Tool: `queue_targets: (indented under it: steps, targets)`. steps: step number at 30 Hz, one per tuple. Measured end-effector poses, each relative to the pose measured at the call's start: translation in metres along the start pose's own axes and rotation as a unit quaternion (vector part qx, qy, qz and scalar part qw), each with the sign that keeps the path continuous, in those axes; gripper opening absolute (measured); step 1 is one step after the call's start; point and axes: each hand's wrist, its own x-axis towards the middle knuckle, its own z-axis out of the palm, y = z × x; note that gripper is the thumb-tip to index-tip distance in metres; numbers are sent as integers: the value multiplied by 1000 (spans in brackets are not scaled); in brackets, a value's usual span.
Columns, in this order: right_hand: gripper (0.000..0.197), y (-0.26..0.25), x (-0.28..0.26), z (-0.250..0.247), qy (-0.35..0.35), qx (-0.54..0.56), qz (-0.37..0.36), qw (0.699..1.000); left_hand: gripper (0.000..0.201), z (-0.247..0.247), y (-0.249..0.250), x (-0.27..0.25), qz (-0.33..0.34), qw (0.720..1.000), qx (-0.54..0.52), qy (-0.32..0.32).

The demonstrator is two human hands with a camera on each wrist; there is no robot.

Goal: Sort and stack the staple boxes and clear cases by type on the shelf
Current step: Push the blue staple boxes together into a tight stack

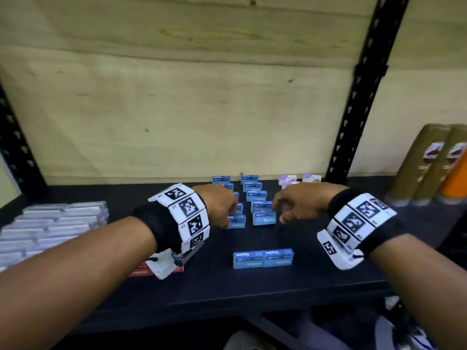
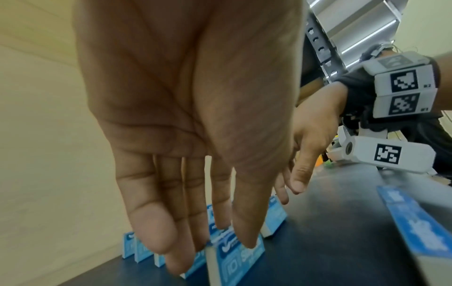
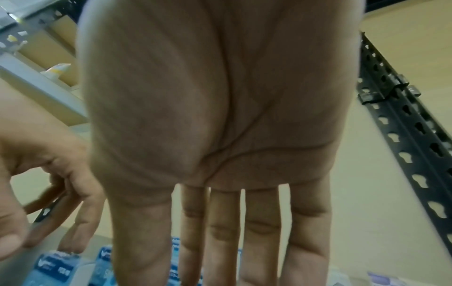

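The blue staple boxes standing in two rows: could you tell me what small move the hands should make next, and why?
Probably close each hand on its row's front box: the left hand and right hand hover open over the upright blue staple boxes, gripping nothing yet.

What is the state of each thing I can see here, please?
left hand: open, fingers straight, reaching over left row
right hand: open, over right row
blue staple boxes: standing on edge, two rows
front pair of staple boxes: lying flat, side by side
clear cases: stacked at left
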Motion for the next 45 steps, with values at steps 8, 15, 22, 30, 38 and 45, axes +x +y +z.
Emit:
queue_targets:
  steps: [8,15,22,30,38,45]
  targets:
    - [18,-7,12,-3,-6,3,7,1000,12,-2,4,13,-7,998,49,-32]
    - [13,-14,9,-5,-10,-3,4,1000,29,-3,7,4,4,999,31,-30]
    - [7,-14,-22,1,-29,-4,-13,999,28,0,11,-21,43,998,24,-31]
    - [11,-10,-50,9,-64,14,-23,998,25,8,13,-43,74,997,-4,-37]
    - [29,-13,-58,9,-77,41,-15,996,49,8,12,-52,71,996,-17,-55]
    - [45,-28,-62,14,-66,24,-40,997,64,17,21,-51,63,996,-28,-59]
